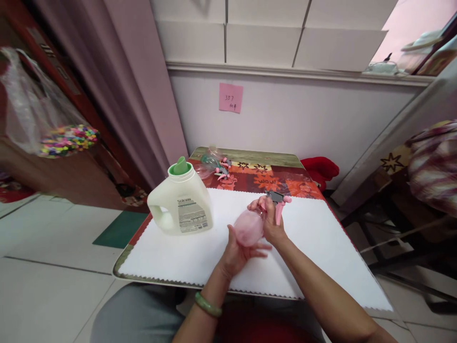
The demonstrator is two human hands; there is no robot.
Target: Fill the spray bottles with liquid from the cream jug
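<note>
Spray bottle [249, 228] is in both hands, up over the white sheet [303, 267] on the tabletop [250, 155], approx. mid-width, near side. It's see-through pink, a bit blurred, tilted w/ its base toward lower L and its pink & grey spray head [280, 209] toward upper R. R hand [270, 220] has its fingers clamped round the neck, just under the head. L hand [237, 255] cups the lower part: fingers spread apart & stretched out under it, thumb up along the side, not closed round it. Green bangle [208, 305] on L wrist. To the L of the bottle, well apart from it, a big white jug [194, 202] stands upright on the sheet, handle facing L, label facing the person, green spout [180, 166] in its mouth. Behind the jug, at the back L of the tabletop, are clear bottles [210, 164] w/ more pink & grey spray heads [223, 169] next to them; can't tell exact no. Pink note [231, 97] w/ handwriting is on the wall above. Far L, a plastic bag [32, 109] hangs w/ multicoloured bits in the bottom.
</note>
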